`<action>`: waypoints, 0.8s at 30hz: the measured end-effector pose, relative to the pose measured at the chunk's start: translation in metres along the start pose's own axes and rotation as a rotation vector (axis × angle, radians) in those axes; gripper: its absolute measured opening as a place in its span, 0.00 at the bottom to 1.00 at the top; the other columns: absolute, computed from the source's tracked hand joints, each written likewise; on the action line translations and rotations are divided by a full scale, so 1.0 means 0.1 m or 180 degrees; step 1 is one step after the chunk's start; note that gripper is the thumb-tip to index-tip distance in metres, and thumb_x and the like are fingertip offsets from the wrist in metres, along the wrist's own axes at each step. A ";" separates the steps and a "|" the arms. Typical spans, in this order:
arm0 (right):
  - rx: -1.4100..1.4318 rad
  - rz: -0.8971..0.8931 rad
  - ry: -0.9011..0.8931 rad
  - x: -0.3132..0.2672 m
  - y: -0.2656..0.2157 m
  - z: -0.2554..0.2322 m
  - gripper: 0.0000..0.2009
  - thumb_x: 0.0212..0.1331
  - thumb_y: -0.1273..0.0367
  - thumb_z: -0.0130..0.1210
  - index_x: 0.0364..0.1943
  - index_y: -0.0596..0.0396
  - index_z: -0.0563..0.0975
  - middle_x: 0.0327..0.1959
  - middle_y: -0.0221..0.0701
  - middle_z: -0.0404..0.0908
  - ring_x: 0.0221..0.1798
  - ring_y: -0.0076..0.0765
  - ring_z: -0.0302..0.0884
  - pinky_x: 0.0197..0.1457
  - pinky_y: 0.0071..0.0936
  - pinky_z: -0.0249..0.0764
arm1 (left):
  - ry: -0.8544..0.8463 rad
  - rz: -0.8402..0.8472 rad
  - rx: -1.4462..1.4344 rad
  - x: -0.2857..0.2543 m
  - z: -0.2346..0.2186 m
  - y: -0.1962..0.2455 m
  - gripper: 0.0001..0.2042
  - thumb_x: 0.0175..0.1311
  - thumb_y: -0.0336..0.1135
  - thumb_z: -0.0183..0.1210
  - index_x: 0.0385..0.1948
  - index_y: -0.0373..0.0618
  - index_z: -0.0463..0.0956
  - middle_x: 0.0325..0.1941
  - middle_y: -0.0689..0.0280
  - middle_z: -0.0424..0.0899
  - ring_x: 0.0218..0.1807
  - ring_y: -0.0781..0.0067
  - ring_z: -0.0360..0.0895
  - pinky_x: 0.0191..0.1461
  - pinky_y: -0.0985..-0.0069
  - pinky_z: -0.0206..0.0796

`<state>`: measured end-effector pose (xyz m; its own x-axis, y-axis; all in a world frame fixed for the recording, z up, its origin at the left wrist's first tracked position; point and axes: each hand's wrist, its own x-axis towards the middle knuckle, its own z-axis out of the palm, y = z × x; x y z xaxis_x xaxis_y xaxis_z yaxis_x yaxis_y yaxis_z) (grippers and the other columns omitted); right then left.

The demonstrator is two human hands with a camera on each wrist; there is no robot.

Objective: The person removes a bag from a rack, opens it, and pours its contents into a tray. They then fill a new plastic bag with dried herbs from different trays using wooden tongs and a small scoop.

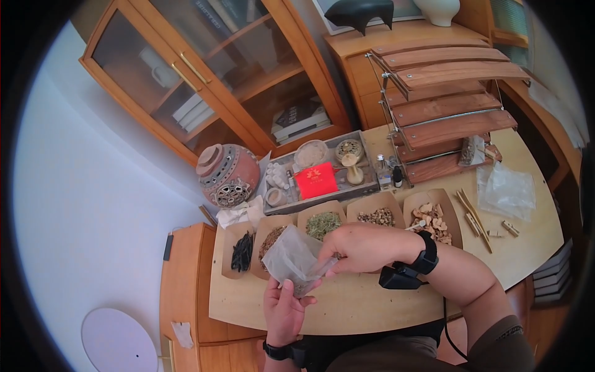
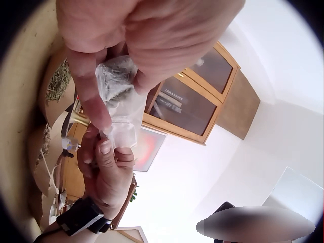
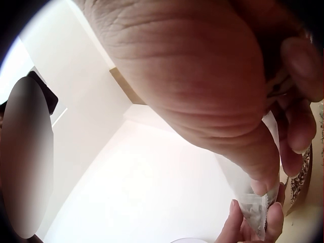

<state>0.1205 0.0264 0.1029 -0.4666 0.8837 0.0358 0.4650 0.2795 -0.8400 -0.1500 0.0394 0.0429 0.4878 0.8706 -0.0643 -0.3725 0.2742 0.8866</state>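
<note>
A translucent plastic bag [image 1: 288, 248] with dried plant bits in its lower part stands tilted above the table's front edge. My left hand [image 1: 285, 313] grips its lower end between thumb and fingers. My right hand [image 1: 365, 247] reaches across from the right, thumb and fingertips pinching the bag's edge. In the left wrist view a seal line crosses the bag [image 2: 121, 96], with my right hand [image 2: 109, 177] at its far end. Right behind the hands, paper trays hold black strips [image 1: 242, 253], brown bits [image 1: 273, 240], green herb [image 1: 322, 224], chopped pieces [image 1: 376, 217] and pale slices [image 1: 434, 224].
Behind the trays stands a grey wooden tray [image 1: 365, 180] with a red packet [image 1: 316, 180] and small vessels. A patterned clay pot [image 1: 229, 177] is at left. To the right are a tiered wooden rack [image 1: 458, 124], clear bags [image 1: 505, 189] and wooden tongs [image 1: 474, 220].
</note>
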 end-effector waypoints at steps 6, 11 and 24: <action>-0.0083 -0.0063 -0.0169 -0.01 0.03 -0.04 0.18 0.60 0.68 0.68 0.55 0.48 0.85 0.44 0.37 0.85 0.45 0.43 0.85 0.50 0.37 0.79 | 0.0147 0.0072 0.0344 0.01 -0.05 -0.01 0.21 0.81 0.33 0.52 0.71 0.44 0.63 0.64 0.55 0.81 0.56 0.54 0.87 0.41 0.70 0.87; 0.0003 0.0034 0.0700 -0.11 -0.01 -0.26 0.19 0.56 0.70 0.69 0.55 0.46 0.84 0.33 0.35 0.83 0.42 0.43 0.85 0.49 0.38 0.78 | 0.0730 0.0424 0.0877 0.06 -0.06 0.09 0.21 0.80 0.35 0.54 0.70 0.44 0.65 0.61 0.57 0.83 0.51 0.59 0.89 0.36 0.75 0.84; -0.0528 -0.0104 0.1229 -0.20 0.06 -0.37 0.18 0.56 0.70 0.71 0.52 0.56 0.84 0.35 0.35 0.86 0.35 0.40 0.85 0.43 0.36 0.78 | 0.0577 0.0893 0.1986 0.23 0.02 0.11 0.21 0.75 0.24 0.56 0.67 0.38 0.66 0.61 0.57 0.81 0.54 0.66 0.84 0.40 0.73 0.89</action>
<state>0.1603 0.0239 0.1172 -0.1816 0.9404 0.2876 0.5843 0.3384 -0.7376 -0.1409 0.0614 0.0520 0.2804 0.9433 0.1779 0.0835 -0.2086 0.9744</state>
